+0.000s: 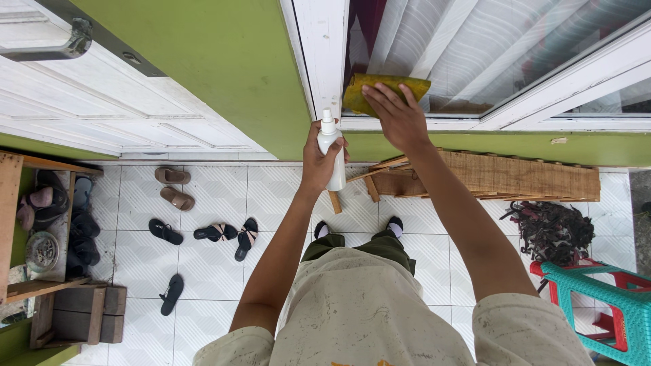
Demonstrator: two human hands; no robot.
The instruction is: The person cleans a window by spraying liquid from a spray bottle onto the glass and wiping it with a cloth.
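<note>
A white spray bottle [331, 148] was gripped in the left hand [317, 157], fingers wrapped closed around its body, nozzle end toward the window and its long axis running nearly straight up toward the white frame [324, 47]. Just beside it, to the right, a yellow cloth [380, 89] was pressed flat against the glass at the lower corner of the pane [434, 61] by the right hand [399, 118], fingers spread open over the fabric rather than curled round it. The cloth was seen lying above and slightly right of the bottle's tip, close but apart from it; the right hand was the nearer of the two to the glass. Below, white floor tiles [217, 203] were scattered with sandals [173, 186], a wooden pallet [502, 176] was leaned along the green wall [230, 61], and a teal plastic stool [610, 305] was visible at the far right.
</note>
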